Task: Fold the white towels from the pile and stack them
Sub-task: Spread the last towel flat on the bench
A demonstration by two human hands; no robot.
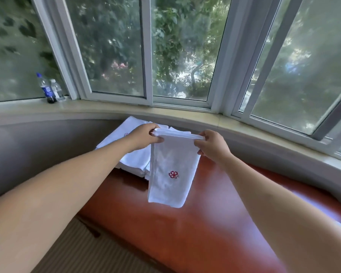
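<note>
1. We take the reddish wooden surface [195,233] as our landmark. Beyond its far edge runs a pale windowsill [110,110] under a curved bay of windows [148,50].
2. On the sill, well to the left of the surface, stand two plastic bottles [48,89], one with a blue label and cap, one clear, just beside each other.
3. A pile of white towels [132,154] lies at the surface's far left corner, close under the sill; one towel in it shows a red mark.
4. We hold one white towel [172,170] up above the surface, just right of the pile. It hangs folded lengthwise, a red flower emblem [173,174] facing us, and its lower end hangs low over the wood; whether it touches, we cannot tell.
5. Our left hand [144,137] pinches the towel's top left corner and our right hand [213,145] pinches the top right corner; the hands stand apart with the top edge stretched between them.
6. The left forearm crosses in front of part of the pile.
7. The near and right parts of the surface lie bare below the hanging towel. Striped carpet [71,247] shows off the surface's near left edge.
</note>
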